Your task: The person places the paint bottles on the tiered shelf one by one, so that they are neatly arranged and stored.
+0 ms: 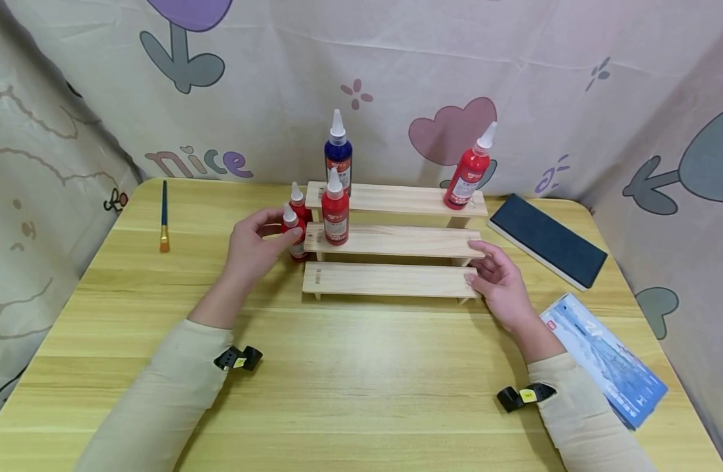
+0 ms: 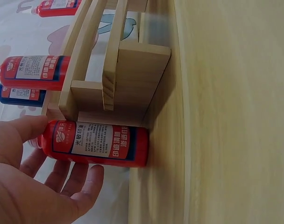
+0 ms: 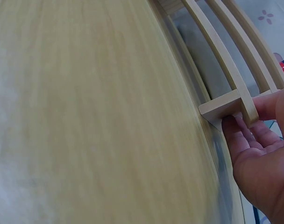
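Note:
At the left end of a three-step wooden rack [image 1: 390,280], my left hand [image 1: 252,246] holds a red ink bottle [image 2: 97,143] with a white nozzle cap. The thumb lies along its neck, and the fingers curl behind it. That bottle stands upright on the table, with another red bottle [image 1: 298,204] just behind. My right hand [image 1: 499,282] grips the rack's right end, its thumb at the lowest step and the fingers around the side. A red bottle [image 1: 335,219] stands on the middle step's left. The top step bears a blue bottle [image 1: 338,152] at left and a red bottle [image 1: 468,172] at right.
A paintbrush [image 1: 164,216] lies on the table at far left. To the right are a dark-topped block [image 1: 547,239] and a blue box [image 1: 605,357], partly behind the right sleeve. A printed cloth [image 1: 290,85] hangs along the back edge.

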Demonstrator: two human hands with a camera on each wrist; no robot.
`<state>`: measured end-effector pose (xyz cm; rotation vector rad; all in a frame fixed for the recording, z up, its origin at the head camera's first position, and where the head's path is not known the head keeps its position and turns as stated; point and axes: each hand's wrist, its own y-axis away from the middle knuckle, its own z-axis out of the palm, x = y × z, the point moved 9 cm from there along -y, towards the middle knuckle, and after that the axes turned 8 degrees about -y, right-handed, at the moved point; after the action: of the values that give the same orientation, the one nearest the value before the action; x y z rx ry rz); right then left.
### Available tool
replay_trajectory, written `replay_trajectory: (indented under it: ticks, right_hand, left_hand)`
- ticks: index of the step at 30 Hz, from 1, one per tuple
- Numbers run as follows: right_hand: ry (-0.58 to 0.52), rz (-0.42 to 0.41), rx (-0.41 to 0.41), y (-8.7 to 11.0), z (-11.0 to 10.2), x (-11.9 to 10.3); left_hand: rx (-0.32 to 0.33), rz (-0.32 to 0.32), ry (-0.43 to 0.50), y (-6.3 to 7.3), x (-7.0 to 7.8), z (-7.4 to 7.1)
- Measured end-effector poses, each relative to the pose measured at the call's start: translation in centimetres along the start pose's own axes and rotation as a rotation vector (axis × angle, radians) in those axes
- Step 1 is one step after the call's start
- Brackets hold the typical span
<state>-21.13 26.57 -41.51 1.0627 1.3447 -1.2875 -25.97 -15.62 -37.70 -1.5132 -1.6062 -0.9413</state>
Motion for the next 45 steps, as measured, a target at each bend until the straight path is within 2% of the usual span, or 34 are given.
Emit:
replay_trajectory:
  ticks: [10,18,22,27,33,40,45]
  right_hand:
    - [0.006,0.0,0.002,0.0,0.0,0.0]
    - [0.0,-0.002,0.0,0.0,0.0,-0.1]
    - [-0.001,-0.006,-0.005,-0.1,0.0,-0.1]
    - [0.0,0.0,-0.01,-0.1,0.0,0.0]
    - [-0.008,-0.004,-0.01,-0.1,-0.1,0.0]
    - [-0.01,-0.006,-0.009,-0.1,0.0,0.0]
    - [-0.009,-0.007,-0.005,-0.1,0.0,0.0]
  left_hand:
    - [0.029,0.018,0.007,0.1,0.0,0.0]
    - [0.066,0.03,0.073,0.7,-0.4,-0.6]
    - [0.083,0.016,0.086,1.2,-0.8,-1.0]
    - [0.111,0.008,0.106,2.0,-1.0,-1.7]
    - [0.11,0.0,0.104,3.3,-0.8,-2.8]
    - [0.117,0.019,0.067,5.1,0.0,-3.9]
    - [0.104,0.041,0.081,6.4,1.0,-4.3]
